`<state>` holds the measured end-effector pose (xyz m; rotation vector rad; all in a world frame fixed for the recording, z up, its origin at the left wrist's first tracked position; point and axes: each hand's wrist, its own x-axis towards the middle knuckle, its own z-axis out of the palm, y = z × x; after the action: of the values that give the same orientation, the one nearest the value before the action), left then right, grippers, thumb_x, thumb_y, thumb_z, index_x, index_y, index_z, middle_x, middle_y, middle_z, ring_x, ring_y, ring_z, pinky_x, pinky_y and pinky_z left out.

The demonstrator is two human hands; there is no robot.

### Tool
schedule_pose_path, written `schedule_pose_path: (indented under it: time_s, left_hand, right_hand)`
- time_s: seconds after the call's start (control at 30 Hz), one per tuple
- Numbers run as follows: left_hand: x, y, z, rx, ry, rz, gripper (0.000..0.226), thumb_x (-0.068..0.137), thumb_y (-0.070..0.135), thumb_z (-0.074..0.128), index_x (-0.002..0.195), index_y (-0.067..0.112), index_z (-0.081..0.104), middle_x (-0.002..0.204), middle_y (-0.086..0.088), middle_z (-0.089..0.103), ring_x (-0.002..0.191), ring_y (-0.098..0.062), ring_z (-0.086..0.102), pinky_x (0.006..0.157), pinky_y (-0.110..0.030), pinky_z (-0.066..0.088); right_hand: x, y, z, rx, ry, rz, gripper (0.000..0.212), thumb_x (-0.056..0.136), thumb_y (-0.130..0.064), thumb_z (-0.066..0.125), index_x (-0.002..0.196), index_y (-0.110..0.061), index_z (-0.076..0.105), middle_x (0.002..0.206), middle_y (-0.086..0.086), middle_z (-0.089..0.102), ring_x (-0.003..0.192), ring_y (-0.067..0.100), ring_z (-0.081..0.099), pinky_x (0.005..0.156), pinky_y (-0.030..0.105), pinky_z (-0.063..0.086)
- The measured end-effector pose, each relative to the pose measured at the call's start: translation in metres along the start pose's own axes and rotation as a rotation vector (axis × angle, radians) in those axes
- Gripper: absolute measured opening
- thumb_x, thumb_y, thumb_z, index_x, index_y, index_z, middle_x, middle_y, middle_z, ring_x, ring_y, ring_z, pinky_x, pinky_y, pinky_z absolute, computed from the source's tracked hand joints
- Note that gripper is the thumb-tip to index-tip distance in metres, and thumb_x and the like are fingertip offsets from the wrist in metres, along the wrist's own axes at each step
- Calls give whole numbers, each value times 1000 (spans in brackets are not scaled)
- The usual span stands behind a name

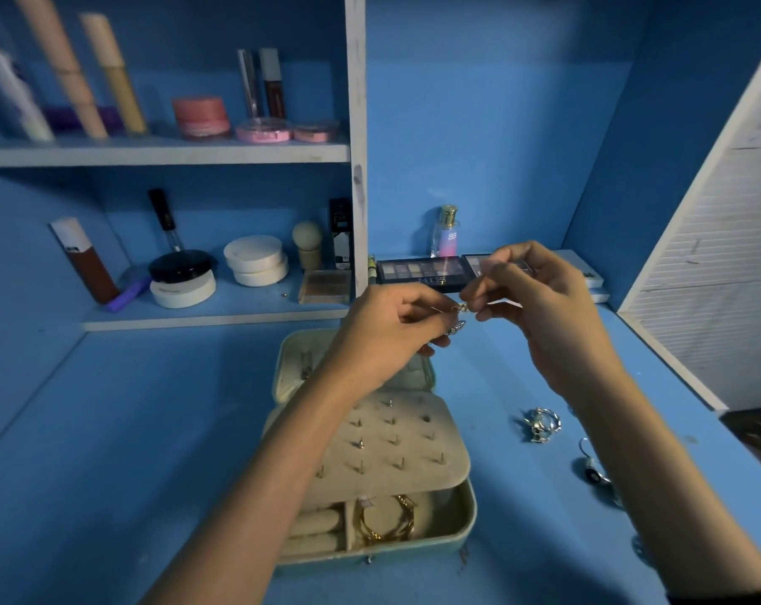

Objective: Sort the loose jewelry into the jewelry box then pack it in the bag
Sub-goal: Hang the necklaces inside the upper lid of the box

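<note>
A small silver earring [456, 320] is held in the air between the two hands, above the far half of the open jewelry box [468, 513]. Its long axis hangs roughly downward: a fine top end sits at the fingertips and the ornament dangles below it. The left hand [383, 338] pinches the earring from the left with thumb and forefinger, its other fingers curled beneath. The right hand [540, 307] meets it from the right and pinches the top end; whether that is a hook or a separate back is too small to tell. Directly below the earring and toward the person lies the box's padded stud panel [396, 443], folded out flat, with rows of pins already seated in its holes. The lower tray in front of it holds a gold bracelet [387, 519] beside cushioned rolls. The coming move probably turns on this vertical relation. The earring has to travel down and slightly nearer to reach a free hole, and the left hand, which lies over the box, is the nearer one to carry it. On the blue table [130, 430] to the right of the box lie a silver cluster [541, 423] and another silver piece [593, 472], partly under the right forearm, so sorting looks unfinished. No bag is in view.
</note>
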<state>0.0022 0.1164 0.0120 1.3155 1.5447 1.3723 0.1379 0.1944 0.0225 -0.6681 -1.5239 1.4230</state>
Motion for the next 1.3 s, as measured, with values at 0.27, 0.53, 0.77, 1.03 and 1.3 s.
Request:
schedule_pose_path:
  time_s: [0.27,0.53,0.77,1.03,1.3]
  left_hand:
    - [-2,2,-9,-78,23,-35,20,81,-3,68,86,16,70,79,-1,72,70,-12,70,60,-19,54]
    - [0,-5,-9,-139,133,-18,22,80,-2,69,89,18,72,86,2,74,82,-8,70,78,-17,54]
    - [4,3,-6,-151,240,86,34,76,-14,66,87,18,68,80,5,69,72,-2,65,72,-16,54]
    - [10,16,-3,-7,149,141,37,79,-16,62,90,19,66,84,-1,67,69,-11,64,69,-21,56]
    - [8,20,-14,-64,211,185,34,80,-15,62,91,17,67,84,0,67,70,-3,65,66,-15,53]
  right_hand:
    - [0,9,-1,71,-6,25,6,92,-7,54,86,-6,53,64,7,63,61,19,56,57,24,47]
    - [-1,20,0,169,-18,61,6,92,-3,51,86,-5,52,67,11,63,63,19,59,61,26,48]
    - [-2,30,-5,10,-18,72,10,82,-4,58,87,-13,57,75,2,69,74,16,60,69,25,46]
    - [-6,34,1,-86,-216,59,17,77,-7,70,93,-14,67,68,3,69,69,10,64,68,15,46]
    - [-6,35,-2,-68,-133,54,6,78,-14,67,78,-12,72,64,4,69,70,17,60,74,27,47]
